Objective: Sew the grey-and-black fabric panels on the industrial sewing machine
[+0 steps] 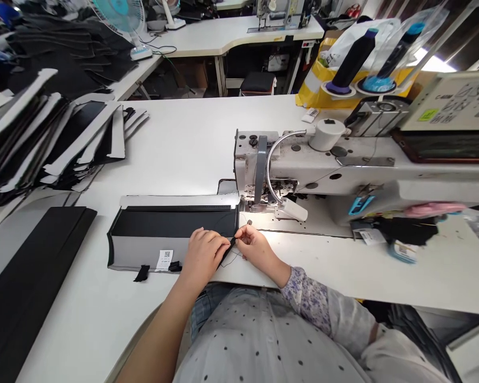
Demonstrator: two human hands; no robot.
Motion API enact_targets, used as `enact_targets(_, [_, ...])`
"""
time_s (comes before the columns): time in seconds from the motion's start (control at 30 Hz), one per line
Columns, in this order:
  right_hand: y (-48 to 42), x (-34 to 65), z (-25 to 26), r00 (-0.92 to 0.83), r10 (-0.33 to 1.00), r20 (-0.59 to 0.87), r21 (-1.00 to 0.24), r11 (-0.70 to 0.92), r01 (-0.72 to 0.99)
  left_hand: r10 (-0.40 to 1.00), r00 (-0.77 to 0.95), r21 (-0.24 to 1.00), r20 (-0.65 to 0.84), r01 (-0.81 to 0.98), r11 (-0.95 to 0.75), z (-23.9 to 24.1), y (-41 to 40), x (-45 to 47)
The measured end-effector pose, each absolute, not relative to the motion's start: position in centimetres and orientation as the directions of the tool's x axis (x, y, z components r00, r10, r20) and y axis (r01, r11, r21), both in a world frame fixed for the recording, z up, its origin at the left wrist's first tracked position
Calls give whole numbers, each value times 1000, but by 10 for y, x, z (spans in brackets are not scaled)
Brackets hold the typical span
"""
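Note:
A grey and black fabric panel [143,248] lies flat on the white table, its right edge reaching the needle area of the sewing machine [271,159]. My left hand [205,252] rests on the panel's lower right part, with fingers closed on the dark binding strip [230,244] along that edge. Just across from it, my right hand [255,247] pinches the same strip between thumb and fingertips. Loose thread trails near both hands. A white label [165,259] and black tabs [142,273] show on the panel's near side.
Stacks of cut pieces [75,138] stand at the left, behind a folded black panel [43,266]. Thread cones [351,64] rise at the back right beside a yellow bag [315,85]. A fan [122,18] and a second sewing table [199,40] are farther back.

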State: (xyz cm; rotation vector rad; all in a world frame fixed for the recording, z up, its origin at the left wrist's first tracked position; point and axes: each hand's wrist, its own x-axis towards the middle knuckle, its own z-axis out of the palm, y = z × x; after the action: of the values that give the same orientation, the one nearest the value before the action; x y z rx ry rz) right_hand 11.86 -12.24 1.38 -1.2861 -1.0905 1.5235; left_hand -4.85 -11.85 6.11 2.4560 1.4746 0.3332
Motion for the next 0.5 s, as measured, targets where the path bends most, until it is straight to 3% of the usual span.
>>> enact_targets(0.17, [-120,120,8,-110,956,-271,-957,-279,-73,945,322,507,62,805,-307,75,-120,-68])
enact_targets(0.27, [-120,120,4,-112,948,-299,-948,-309,-82,967,227,542,116,801,-253,77,-121,-79])
enact_targets(0.5, [-121,119,4,-107,964,-245,-965,-253,-69,896,443,344,23,838,-423,60,-119,-58])
